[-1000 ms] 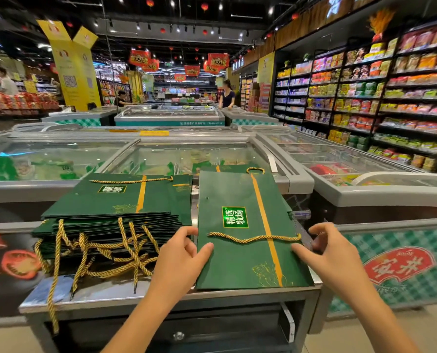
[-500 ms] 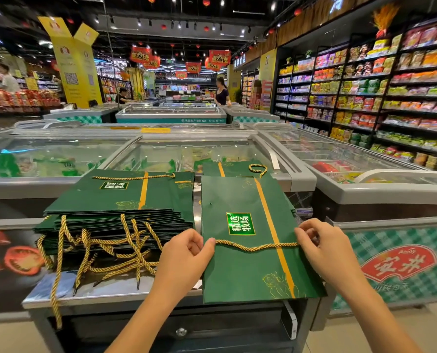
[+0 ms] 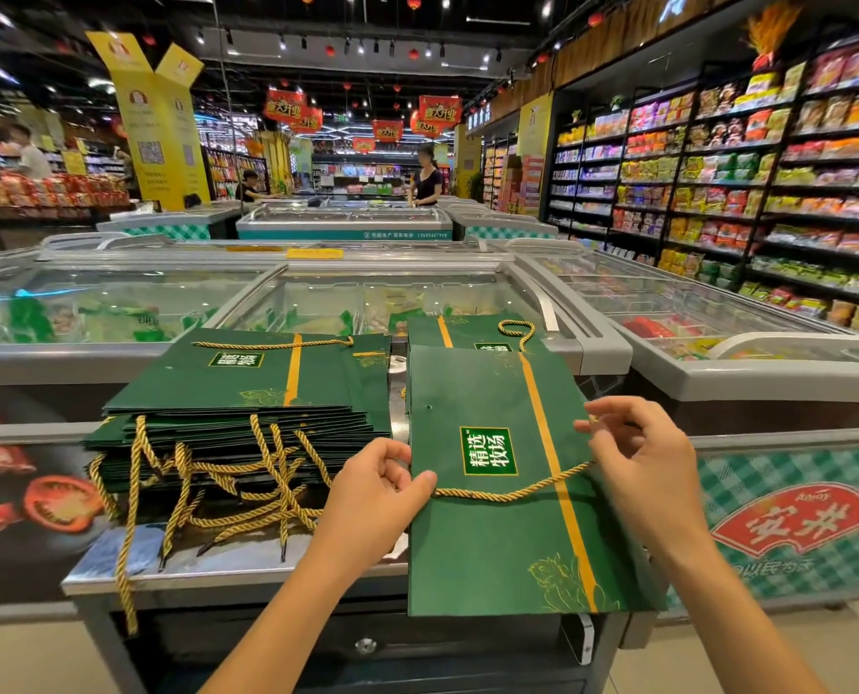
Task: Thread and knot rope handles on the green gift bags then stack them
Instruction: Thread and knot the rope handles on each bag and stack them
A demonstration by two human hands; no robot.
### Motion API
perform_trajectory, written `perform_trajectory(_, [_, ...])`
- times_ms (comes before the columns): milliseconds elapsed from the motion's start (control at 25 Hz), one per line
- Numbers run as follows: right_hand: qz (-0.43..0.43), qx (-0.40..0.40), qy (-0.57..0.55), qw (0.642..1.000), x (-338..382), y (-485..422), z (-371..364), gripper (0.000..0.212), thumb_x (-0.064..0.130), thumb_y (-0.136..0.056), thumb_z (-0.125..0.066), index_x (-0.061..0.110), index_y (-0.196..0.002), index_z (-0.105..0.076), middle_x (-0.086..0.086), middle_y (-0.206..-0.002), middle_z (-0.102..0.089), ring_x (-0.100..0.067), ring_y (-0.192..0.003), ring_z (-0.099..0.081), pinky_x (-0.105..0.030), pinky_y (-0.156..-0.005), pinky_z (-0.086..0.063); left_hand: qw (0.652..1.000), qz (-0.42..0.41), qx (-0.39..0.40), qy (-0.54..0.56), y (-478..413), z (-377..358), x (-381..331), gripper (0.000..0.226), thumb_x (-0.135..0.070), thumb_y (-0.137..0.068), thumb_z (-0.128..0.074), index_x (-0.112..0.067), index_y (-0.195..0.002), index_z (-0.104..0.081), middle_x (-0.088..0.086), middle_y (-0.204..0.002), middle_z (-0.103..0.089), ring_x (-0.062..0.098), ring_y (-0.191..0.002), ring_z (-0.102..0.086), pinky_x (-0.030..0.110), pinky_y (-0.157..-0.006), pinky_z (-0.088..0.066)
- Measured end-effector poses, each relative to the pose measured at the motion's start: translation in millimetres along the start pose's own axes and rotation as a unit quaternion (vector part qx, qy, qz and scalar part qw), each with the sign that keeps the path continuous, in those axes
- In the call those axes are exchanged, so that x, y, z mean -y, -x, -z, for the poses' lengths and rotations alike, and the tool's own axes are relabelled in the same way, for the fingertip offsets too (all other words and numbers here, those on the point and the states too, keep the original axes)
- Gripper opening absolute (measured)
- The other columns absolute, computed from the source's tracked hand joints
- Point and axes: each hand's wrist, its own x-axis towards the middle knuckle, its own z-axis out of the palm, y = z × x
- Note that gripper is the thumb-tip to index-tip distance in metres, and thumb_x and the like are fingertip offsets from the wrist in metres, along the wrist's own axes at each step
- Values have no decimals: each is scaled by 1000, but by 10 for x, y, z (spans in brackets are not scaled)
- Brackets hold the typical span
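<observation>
A flat green gift bag (image 3: 507, 553) with a gold stripe lies on the steel counter, its near end hanging over the front edge. A gold rope (image 3: 512, 492) crosses it. My left hand (image 3: 372, 498) pinches the rope's left end at the bag's left edge. My right hand (image 3: 643, 463) holds the rope's right end at the bag's right edge, fingers curled. To the left sits a stack of green bags (image 3: 247, 398) with gold rope handles dangling over its front. Another green bag (image 3: 467, 333) lies beyond, partly covered.
The steel counter (image 3: 247, 563) stands against glass-topped chest freezers (image 3: 367, 298). Stocked shelves (image 3: 768, 182) line the right side. Several people stand far back among more freezers. Floor shows at the lower right.
The bag has slid toward me and now overhangs the counter edge. Both hands went from resting at its sides to taking hold of the rope's ends; the right hand lifted slightly.
</observation>
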Motion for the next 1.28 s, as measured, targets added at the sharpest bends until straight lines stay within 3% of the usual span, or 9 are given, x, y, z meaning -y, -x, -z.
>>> perform_trajectory(120, [-25,50,-143,988,228,-60,-153,37,-18,-88,-56,14,-100,-69,-2,-91,-67,-16,-94,-75,-25,-80,-58,1000,-9,5,-14,24,-13,-1,19,-21,-87,-73,-25,-98,-58,-10,-61,-55,2,-53,-47,25,-63,-43])
perform_trajectory(240, [-32,118,-181,976,379,-137,-358,48,-23,-87,-45,14,-108,-68,-6,-97,-63,-17,-89,-76,-23,-80,-56,1000,-11,5,-23,23,-6,0,18,-20,-87,-73,-24,-96,-58,-11,-58,-53,0,-51,-45,22,-62,-42])
perform_trajectory(320, [-29,158,-124,979,362,-164,-493,46,-14,-88,-53,22,-110,-69,-3,-108,-68,-9,-82,-71,-22,-77,-56,1000,-7,9,-18,21,-1,-1,17,-21,-87,-73,-23,-95,-58,-13,-56,-51,-1,-50,-44,20,-60,-40])
perform_trajectory(440, [22,182,31,983,262,-155,-639,29,11,-87,-74,30,-109,-73,14,-108,-69,0,-82,-64,-9,-74,-45,1000,2,17,-15,15,2,9,17,-22,-86,-72,-22,-94,-58,-14,-55,-50,0,-49,-43,19,-58,-39])
perform_trajectory(560, [68,198,49,977,227,-129,-683,30,18,-86,-81,28,-113,-75,14,-106,-69,2,-94,-63,-5,-80,-44,1000,4,17,-17,-8,20,15,14,-24,-87,-71,-19,-92,-59,-10,-58,-50,2,-50,-43,20,-57,-40])
perform_trajectory(720, [88,242,71,964,212,-94,-732,24,24,-89,-77,28,-112,-77,8,-91,-63,-2,-85,-60,-11,-74,-45,1000,-3,18,-15,-23,25,27,22,-33,-88,-72,-14,-81,-63,-7,-59,-52,5,-52,-45,22,-57,-41])
perform_trajectory(840, [105,224,80,966,245,-115,-767,9,29,-92,-75,23,-98,-78,7,-87,-62,-4,-81,-58,-11,-69,-41,999,-4,35,7,-30,24,33,12,-29,-88,-74,-20,-93,-66,-6,-59,-57,9,-56,-54,34,-66,-51])
perform_trajectory(1000, [104,193,61,974,351,-210,-871,2,22,-95,-70,20,-95,-70,10,-87,-68,-1,-66,-58,-12,-60,-40,999,-15,47,13,-13,44,4,29,-21,-88,-73,-24,-113,-59,-10,-64,-54,1,-50,-46,17,-62,-42])
perform_trajectory(1280, [118,150,13,982,269,-132,-1026,12,4,-85,-75,15,-88,-73,12,-74,-67,-10,-62,-57,-10,-58,-41,998,-37,44,-16,32,41,15,27,-26,-86,-74,-32,-106,-57,-9,-68,-55,3,-49,-41,22,-59,-39])
